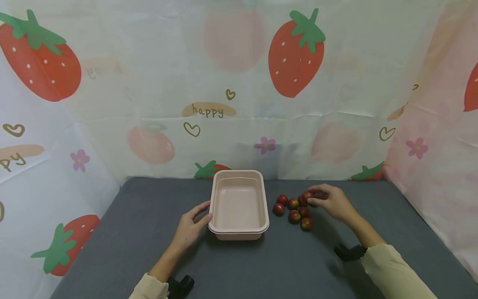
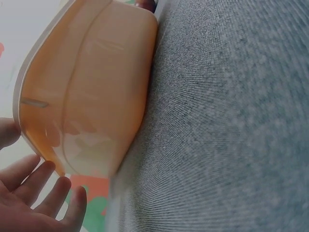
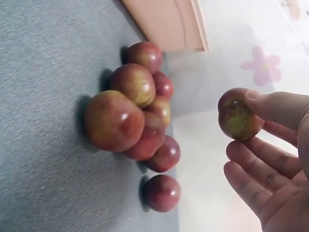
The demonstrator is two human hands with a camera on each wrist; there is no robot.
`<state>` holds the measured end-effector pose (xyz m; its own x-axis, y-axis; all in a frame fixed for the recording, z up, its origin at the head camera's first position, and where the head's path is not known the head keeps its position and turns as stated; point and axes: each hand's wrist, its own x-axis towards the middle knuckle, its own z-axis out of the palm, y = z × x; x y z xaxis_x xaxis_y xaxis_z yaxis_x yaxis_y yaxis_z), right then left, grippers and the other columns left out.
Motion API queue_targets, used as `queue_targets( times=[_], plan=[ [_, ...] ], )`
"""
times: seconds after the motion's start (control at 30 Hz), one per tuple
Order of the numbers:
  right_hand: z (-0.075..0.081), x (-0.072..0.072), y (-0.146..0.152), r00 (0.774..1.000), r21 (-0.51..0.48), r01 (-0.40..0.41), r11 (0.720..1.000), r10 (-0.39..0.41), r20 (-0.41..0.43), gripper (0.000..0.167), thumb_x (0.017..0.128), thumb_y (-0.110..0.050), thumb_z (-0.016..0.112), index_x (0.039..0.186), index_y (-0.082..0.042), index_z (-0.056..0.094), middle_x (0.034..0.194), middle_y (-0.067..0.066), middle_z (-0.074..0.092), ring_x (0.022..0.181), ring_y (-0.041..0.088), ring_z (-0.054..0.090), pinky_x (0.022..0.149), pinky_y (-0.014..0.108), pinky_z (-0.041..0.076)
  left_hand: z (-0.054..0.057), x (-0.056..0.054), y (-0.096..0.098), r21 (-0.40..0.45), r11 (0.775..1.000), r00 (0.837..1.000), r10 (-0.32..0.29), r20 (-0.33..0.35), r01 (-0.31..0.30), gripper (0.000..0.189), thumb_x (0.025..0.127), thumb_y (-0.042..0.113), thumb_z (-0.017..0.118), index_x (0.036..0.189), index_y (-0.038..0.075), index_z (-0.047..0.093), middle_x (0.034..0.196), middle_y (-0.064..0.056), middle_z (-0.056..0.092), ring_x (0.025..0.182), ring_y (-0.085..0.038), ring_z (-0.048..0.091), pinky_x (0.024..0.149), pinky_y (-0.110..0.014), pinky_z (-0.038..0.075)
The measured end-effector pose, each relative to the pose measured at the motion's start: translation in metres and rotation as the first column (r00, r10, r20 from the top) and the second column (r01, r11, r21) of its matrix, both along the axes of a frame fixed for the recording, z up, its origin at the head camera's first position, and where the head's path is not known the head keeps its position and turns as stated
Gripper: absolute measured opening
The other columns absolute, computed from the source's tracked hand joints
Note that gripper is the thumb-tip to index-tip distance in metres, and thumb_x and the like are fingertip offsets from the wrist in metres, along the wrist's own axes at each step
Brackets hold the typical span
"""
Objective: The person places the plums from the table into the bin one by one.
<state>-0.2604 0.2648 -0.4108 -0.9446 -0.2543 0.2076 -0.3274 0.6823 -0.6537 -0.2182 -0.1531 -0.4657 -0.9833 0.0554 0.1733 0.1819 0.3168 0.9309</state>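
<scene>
While the right hand point(image 1: 332, 202) pinches a plum point(image 3: 237, 117) near the far edge of the worktop point(image 1: 291, 265), the left hand point(image 1: 186, 230) touches the tray point(image 1: 239, 237) with spread fingers point(image 2: 37, 180). Likely light, firm and slick, the plum suits a gentle side hold.

Your head cam: dimmish, diffuse lt; soft shadows under container point(image 1: 239, 236) on dk cloth point(image 1: 239, 270). Your R wrist cam: glints on plums point(image 3: 114, 121), backdrop point(image 3: 203, 164) washed out. Your L wrist cam: cloth blurry nr right edge.
</scene>
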Motion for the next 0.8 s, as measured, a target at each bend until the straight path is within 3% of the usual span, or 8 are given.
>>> queue_targets(
  times=[0.2, 0.37, 0.8],
  plan=[
    [0.006, -0.008, -0.007, 1.000, -0.004, -0.021, 1.000, 0.021, 0.012, 0.037, 0.091, -0.020, 0.068, 0.122, 0.000, 0.064, 0.116, 0.021, 0.068, 0.100, 0.034, 0.067, 0.074, 0.039, 0.056, 0.000, 0.000, 0.000, -0.003, 1.000, 1.000, 0.002, -0.001, -0.002, 0.047, 0.095, 0.019, 0.063, 0.137, 0.001, 0.053, 0.140, -0.020, 0.055, 0.134, -0.034, 0.048, 0.103, -0.052, 0.043],
    [0.008, -0.015, -0.013, 0.999, 0.012, -0.035, 0.999, 0.035, -0.003, 0.037, 0.091, -0.023, 0.068, 0.121, -0.001, 0.065, 0.115, 0.019, 0.069, 0.099, 0.032, 0.067, 0.080, 0.043, 0.055, -0.002, -0.002, 0.001, -0.004, 1.000, 1.000, 0.013, 0.006, -0.013, 0.046, 0.094, 0.019, 0.064, 0.136, 0.003, 0.055, 0.139, -0.018, 0.056, 0.133, -0.033, 0.049, 0.102, -0.051, 0.044],
    [0.016, -0.029, -0.041, 0.999, 0.014, -0.050, 0.999, 0.050, 0.005, 0.037, 0.090, -0.021, 0.070, 0.120, 0.000, 0.065, 0.112, 0.018, 0.070, 0.097, 0.032, 0.068, 0.083, 0.044, 0.054, -0.003, -0.004, 0.000, -0.011, 1.000, 0.999, 0.026, 0.028, -0.026, 0.046, 0.093, 0.018, 0.065, 0.136, 0.005, 0.055, 0.140, -0.017, 0.056, 0.135, -0.032, 0.048, 0.103, -0.052, 0.043]
  ],
)
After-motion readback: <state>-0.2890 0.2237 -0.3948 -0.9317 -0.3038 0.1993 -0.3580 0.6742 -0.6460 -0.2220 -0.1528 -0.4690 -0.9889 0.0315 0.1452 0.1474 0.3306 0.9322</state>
